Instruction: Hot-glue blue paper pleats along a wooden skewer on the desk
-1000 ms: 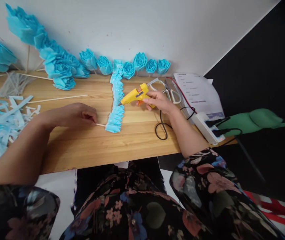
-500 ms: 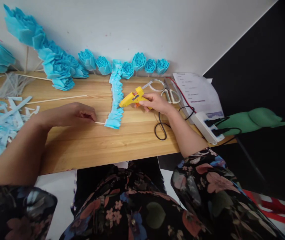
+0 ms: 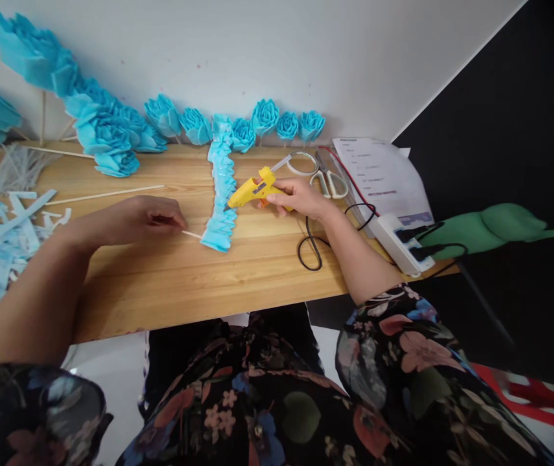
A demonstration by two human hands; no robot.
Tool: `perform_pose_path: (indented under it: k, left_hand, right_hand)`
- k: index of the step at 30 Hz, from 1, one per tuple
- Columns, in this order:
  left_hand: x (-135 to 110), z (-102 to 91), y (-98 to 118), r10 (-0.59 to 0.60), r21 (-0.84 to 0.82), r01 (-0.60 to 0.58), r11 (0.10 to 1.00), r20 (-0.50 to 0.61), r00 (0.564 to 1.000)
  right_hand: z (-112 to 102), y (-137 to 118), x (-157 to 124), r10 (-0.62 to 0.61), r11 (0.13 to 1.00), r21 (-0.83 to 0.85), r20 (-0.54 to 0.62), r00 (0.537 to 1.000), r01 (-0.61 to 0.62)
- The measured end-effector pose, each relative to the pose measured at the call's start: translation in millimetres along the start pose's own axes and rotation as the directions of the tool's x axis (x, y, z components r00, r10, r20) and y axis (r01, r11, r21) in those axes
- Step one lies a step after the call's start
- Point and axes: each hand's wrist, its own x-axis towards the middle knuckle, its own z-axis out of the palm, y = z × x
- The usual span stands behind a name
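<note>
As the hands point(image 3: 153, 215) sit apart | blue pleated strip point(image 3: 221, 178) lies between them

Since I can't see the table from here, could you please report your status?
Left hand holds thin stick; right hand holds yellow glue gun. Nozzle at pleated blue strip, contact unclear. Scissors and black cord near right hand, not touching strip.

A single head-worn view looks forward and down — close over the table point(image 3: 175, 288), wall point(image 3: 257, 52) beyond.
</note>
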Motion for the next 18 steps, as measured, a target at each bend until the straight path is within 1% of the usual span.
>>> perform_pose_path:
  k: [4, 10, 18]
  left_hand:
    - [-0.7, 0.0, -6.0, -0.054, -0.002, 0.054, 0.999, -0.008, 0.999]
    - [-2.2, 1.2, -13.3, -0.108, -0.048, 0.11, 0.993, 0.054, 0.993]
    - [-4.8, -3.8, -14.0, -0.078, -0.026, 0.081, 0.996, 0.098, 0.992]
  right_hand:
    - [-0.3, -1.0, 0.0, -0.01, 1.0, -0.013, 0.006, 1.0, 0.01]
    - [-1.0, 0.2, 0.2, -0.013, 0.999, -0.029, 0.018, 1.0, 0.014]
    - [-0.9, -0.9, -0.3, -0.023, 0.999, -0.039, 0.01, 1.0, 0.023]
